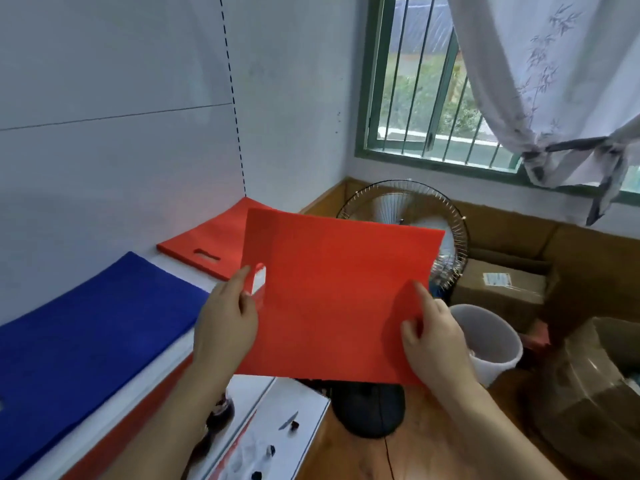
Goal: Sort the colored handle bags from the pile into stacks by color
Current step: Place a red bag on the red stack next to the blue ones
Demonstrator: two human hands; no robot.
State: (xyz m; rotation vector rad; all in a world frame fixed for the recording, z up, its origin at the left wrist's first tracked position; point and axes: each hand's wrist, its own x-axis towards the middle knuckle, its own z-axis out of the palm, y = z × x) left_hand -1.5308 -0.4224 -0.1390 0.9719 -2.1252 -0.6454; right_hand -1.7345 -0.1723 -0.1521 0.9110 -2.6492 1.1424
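In the head view, 2 bare hands hold 1 flat red non-woven bag with a cut-out handle slot (332,292) in the air, above the edge of the white table (173,355). The left hand (227,323) grips the left edge of this bag just below the handle slot, thumb on the front side and the other fingers hidden behind the fabric. The right hand (433,337) pinches the lower right part of the bag, thumb on the front side. The bag is spread almost flat and tilted slightly.

On the table by the white wall there is 1 red stack of handle bags (211,244) in the far corner, with 1 handle slot visible on its top bag. Nearer to the camera lies 1 blue stack of handle bags (86,334); how many bags each stack has, I cannot tell. The 2 stacks are apart, with a bare white strip between them.

Behind the held bag stands 1 electric fan with a wire cage and a black round base (408,209). Beside it on the right is 1 white plastic bucket (491,337), and further right 1 brown cardboard box with a label (502,289). At the top right there is 1 green-framed barred window (415,91) and 1 white printed curtain tied in a knot (554,81).
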